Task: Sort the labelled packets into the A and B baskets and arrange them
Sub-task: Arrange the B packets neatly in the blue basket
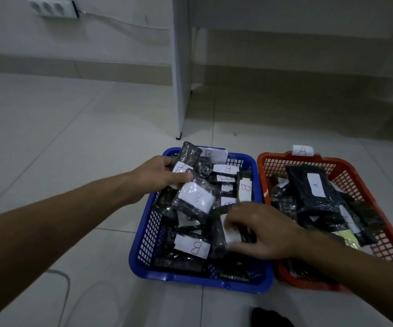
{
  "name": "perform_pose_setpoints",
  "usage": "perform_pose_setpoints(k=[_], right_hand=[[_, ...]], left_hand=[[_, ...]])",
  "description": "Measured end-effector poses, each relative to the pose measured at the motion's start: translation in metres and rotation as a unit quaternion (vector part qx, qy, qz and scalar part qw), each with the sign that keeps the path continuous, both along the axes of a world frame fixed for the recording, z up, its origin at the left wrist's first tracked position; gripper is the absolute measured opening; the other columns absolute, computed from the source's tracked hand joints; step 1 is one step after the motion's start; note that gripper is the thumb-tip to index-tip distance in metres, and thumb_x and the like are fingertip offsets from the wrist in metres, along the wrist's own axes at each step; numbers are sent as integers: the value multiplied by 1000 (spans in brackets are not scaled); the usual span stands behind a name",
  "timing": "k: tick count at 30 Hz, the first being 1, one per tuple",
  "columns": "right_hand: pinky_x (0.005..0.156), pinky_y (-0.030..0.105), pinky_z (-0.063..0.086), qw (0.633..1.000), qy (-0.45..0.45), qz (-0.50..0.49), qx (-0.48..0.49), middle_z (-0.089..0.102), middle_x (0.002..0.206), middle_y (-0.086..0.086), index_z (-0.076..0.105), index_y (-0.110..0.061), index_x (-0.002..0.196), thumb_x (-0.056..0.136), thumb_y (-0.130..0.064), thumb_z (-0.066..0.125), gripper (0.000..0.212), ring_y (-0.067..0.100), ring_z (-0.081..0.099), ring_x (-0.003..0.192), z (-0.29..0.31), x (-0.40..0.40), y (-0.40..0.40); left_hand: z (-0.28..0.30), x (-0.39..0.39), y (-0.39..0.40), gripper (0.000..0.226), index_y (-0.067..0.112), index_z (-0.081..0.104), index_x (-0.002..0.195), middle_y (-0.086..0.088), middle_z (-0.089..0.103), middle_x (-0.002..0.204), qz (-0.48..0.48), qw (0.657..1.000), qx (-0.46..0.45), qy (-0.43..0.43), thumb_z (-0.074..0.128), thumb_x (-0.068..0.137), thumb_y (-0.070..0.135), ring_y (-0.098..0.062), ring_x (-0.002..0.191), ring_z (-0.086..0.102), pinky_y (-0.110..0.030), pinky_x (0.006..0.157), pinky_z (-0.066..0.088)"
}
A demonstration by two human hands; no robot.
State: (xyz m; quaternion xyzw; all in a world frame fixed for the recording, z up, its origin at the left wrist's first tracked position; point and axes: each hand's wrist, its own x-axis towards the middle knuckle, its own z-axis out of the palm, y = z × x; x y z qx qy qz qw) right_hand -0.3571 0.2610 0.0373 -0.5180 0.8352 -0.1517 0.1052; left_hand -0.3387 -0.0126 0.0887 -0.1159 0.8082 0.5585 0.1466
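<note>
Packets fill both floor baskets, blue B [143, 246] and red A [346, 166]. Left hand [157, 173] pinches two packets [194, 197] above B; right hand [256, 230] closes on another [219, 239], likely tidying rows.

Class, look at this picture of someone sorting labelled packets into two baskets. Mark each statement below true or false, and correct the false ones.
1. The blue basket carries the A tag. False: its tag reads B; the A tag sits on the red basket.
2. Both hands are over the blue basket. True.
3. The left hand is empty. False: it grips black packets.
4. The baskets stand on a table. False: they stand on the tiled floor.
5. The right hand is on a packet with a white label. True.
</note>
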Motion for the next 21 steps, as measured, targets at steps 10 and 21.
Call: perform_pose_setpoints(k=[10,21], right_hand=[[62,26,58,760,-476,-360,-257,76,94,2,53,-23,120,89,-17,71,37,15,75,80,26,-18,-41],[69,39,63,789,-313,-484,-215,64,107,10,42,-18,124,90,-10,70,44,25,70,88,-11,-62,-53]], left_hand=[[-12,-1,12,26,11,63,113,-7,75,100,63,989,134,-22,68,88,17,-22,88,73,-31,71,59],[-37,-1,-6,18,23,65,106,4,72,100,48,995,-69,45,69,89,20,-15,92,69,-39,89,54]])
